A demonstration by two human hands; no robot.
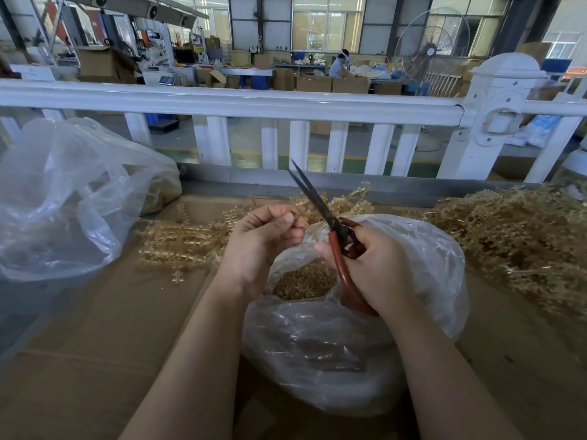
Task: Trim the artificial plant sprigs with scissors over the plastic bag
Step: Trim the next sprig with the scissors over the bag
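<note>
On the cardboard-covered table (95, 328), nearest the viewer, an open plastic bag (349, 360) holds golden trimmings. Above it, the right hand (378, 268) grips red-handled scissors (330, 230), blades slightly parted; the left hand (263, 239) pinches a sprig (336, 201). Beyond lie loose sprigs (508, 230), a second bag (63, 198) and a white railing (254, 103).

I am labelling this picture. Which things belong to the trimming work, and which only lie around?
In use: scissors in right hand; sprig in left hand; bag of trimmings; sprig piles.
Lying about: second bag, white fence, fan.
</note>
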